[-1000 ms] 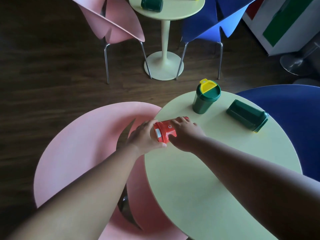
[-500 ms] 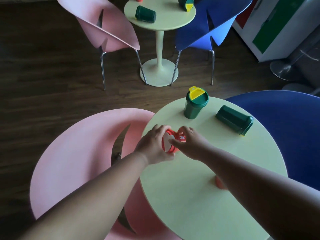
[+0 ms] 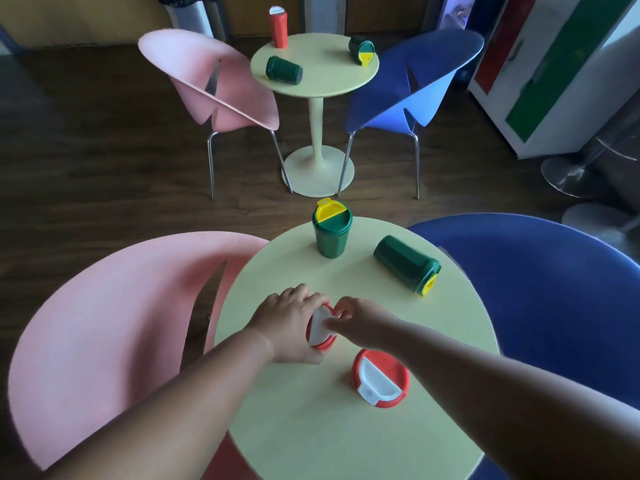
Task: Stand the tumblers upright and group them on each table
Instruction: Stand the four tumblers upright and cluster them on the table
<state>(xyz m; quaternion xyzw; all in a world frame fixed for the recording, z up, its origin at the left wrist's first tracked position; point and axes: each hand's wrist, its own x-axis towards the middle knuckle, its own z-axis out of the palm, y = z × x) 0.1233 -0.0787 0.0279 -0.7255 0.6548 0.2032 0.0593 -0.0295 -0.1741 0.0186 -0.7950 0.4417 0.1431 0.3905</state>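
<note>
Both gripping: left hand (image 3: 289, 323) curled round red tumbler (image 3: 320, 328), right hand (image 3: 360, 323) pinching its lid.

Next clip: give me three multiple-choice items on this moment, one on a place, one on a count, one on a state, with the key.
1. Where is the near table's lying green tumbler?
A. right of the upright green tumbler
B. on the pink chair
C. on the floor

2. How many tumblers are on the far table?
A. one
B. three
C. five

3. What are both hands doing?
A. hanging idle
B. holding a red tumbler
C. gripping a chair

Key: 1 A, it lies toward the blue chair side. 2 B, one red and two green ones. 3 B, left hand and right hand close around it.
</note>
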